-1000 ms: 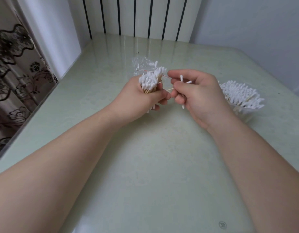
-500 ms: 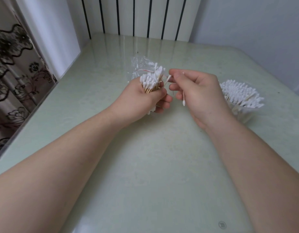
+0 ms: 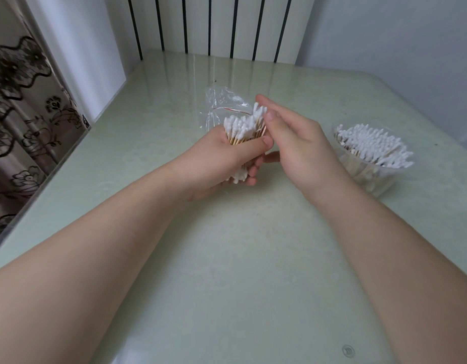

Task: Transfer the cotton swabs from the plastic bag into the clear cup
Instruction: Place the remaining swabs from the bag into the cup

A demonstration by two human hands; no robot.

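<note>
My left hand (image 3: 222, 158) is closed around a bundle of wooden-stemmed cotton swabs (image 3: 244, 128), white tips pointing up, held just above the table. My right hand (image 3: 293, 143) presses against the bundle's right side, fingertips touching the top swabs; no separate swab shows in it. The clear plastic bag (image 3: 219, 103) with a red strip lies crumpled on the table behind the bundle. The clear cup (image 3: 371, 177) stands to the right, packed with several swabs (image 3: 371, 143).
A pale green glossy table (image 3: 240, 258) fills the view. A striped radiator stands at the far edge, a white wall to the right. A flowered curtain (image 3: 19, 101) hangs past the table's left edge.
My right hand, which held a few loose swabs apart from the bundle, has moved left against it; those swabs now stand with the bundle.
</note>
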